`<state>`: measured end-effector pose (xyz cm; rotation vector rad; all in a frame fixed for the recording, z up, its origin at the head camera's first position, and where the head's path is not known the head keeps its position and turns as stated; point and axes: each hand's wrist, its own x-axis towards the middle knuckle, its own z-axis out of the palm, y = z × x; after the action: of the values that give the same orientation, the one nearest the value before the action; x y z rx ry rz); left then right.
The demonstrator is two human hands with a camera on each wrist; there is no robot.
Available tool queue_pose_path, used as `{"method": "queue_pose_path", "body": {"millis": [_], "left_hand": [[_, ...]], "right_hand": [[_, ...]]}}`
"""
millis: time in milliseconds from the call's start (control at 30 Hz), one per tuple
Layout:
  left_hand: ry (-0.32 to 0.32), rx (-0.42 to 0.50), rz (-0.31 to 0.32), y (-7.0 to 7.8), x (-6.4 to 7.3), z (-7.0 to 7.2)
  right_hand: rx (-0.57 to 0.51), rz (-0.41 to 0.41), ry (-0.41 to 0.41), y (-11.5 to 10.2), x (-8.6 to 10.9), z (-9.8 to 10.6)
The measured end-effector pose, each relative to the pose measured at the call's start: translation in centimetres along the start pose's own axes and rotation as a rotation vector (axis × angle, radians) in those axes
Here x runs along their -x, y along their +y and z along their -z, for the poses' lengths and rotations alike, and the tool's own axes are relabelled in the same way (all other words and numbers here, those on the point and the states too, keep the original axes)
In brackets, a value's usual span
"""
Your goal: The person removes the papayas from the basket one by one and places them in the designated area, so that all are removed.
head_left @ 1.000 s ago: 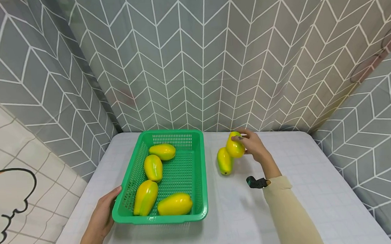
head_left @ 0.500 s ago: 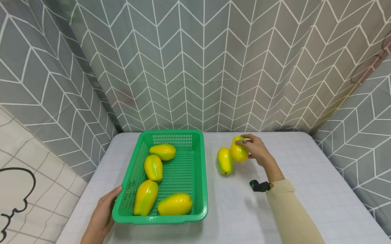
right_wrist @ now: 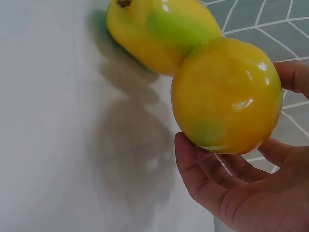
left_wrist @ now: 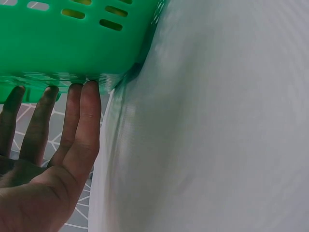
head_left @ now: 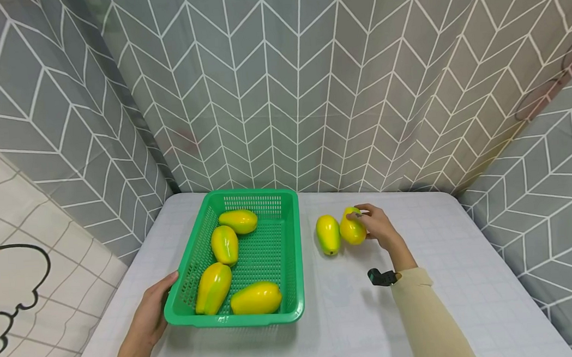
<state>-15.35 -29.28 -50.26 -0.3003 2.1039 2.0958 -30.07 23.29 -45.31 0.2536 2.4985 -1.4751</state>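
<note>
In the head view, my left hand point(head_left: 148, 312) is at the near left side of a green plastic basket point(head_left: 235, 319). Its fairly straight fingers touch the basket wall point(left_wrist: 67, 48), as the left wrist view shows. A yellow papaya point(head_left: 353, 233) with green patches is gripped by my right hand point(head_left: 378, 226), fingers and thumb around it. The right wrist view has this papaya point(right_wrist: 227, 96) end-on, its shadow on the white tabletop. Just to its left lies another yellow-green papaya point(head_left: 328, 235).
Inside the basket lie several papayas, including one at the front right point(head_left: 256, 298) and one at the back point(head_left: 238, 222). The white table point(head_left: 469, 276) backs onto a grey chevron-patterned curtain point(head_left: 280, 91). Free tabletop extends to the right of my right arm.
My right hand has brought its papaya down toward the table and slightly right, so it now sits beside the other papaya. The left hand and basket have stayed put.
</note>
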Motion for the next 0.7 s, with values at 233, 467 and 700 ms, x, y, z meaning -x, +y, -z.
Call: {"method": "queue_pose_path", "body": {"millis": [233,467,700], "left_hand": [[0.002,0.003,0.015,-0.1,0.1,0.0],[-0.008,0.007,0.015,-0.2,0.2,0.0],[-0.018,0.018,-0.003,-0.1,0.0,0.1]], "right_hand": [[0.015,-0.017,0.002,0.7,0.2,-0.3],[0.054,-0.024,0.001,1.2,0.6,-0.3],[0.074,-0.029,0.003,1.1,0.4,-0.3]]}}
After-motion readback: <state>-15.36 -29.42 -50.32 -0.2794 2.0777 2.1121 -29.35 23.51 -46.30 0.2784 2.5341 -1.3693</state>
